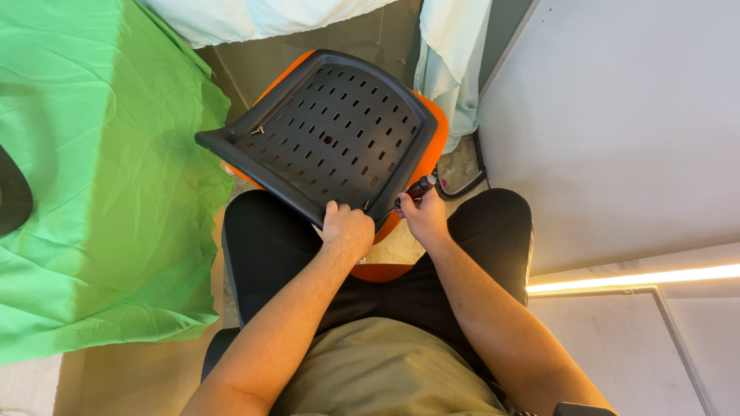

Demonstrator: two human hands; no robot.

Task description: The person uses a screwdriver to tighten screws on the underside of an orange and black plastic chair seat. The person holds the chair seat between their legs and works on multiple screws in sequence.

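Screwdriver [420, 187] in right grip [422, 217]

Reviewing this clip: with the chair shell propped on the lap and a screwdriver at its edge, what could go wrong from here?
1. The screwdriver works at the near corner close to the left hand gripping the black slotted shell; a slip could jab those fingers.
2. The shell rests tilted on the lap, steadied by one hand only, so it might twist or slide.
3. A loose screw lies on the tilted shell and could roll off.

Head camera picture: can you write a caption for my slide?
Left hand grips a black perforated chair panel while right hand holds a screwdriver at its edge.
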